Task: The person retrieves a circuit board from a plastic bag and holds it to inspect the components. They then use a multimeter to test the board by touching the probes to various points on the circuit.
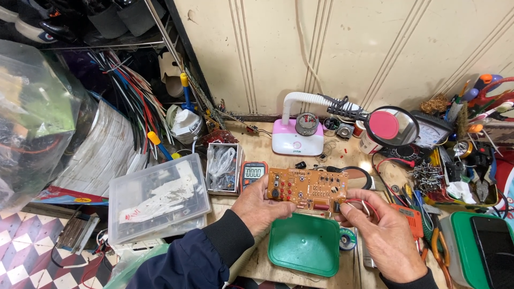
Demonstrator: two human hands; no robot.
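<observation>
I hold an orange-brown circuit board [308, 188] level over the workbench, component side up. My left hand [262, 207] grips its left end, thumb on top. My right hand [383, 233] pinches the board's right corner, where red and white wires [360, 204] come off it and loop between my fingers. Directly below the board lies a green plastic tray [304, 245].
A clear plastic box [158, 199] sits at left, with a multimeter [253, 173] and a small parts box [222, 167] behind the board. A pink-and-white lamp base [297, 138], a magnifier [393, 127], pliers, an orange tool [412, 220] and a green case [482, 251] crowd the right.
</observation>
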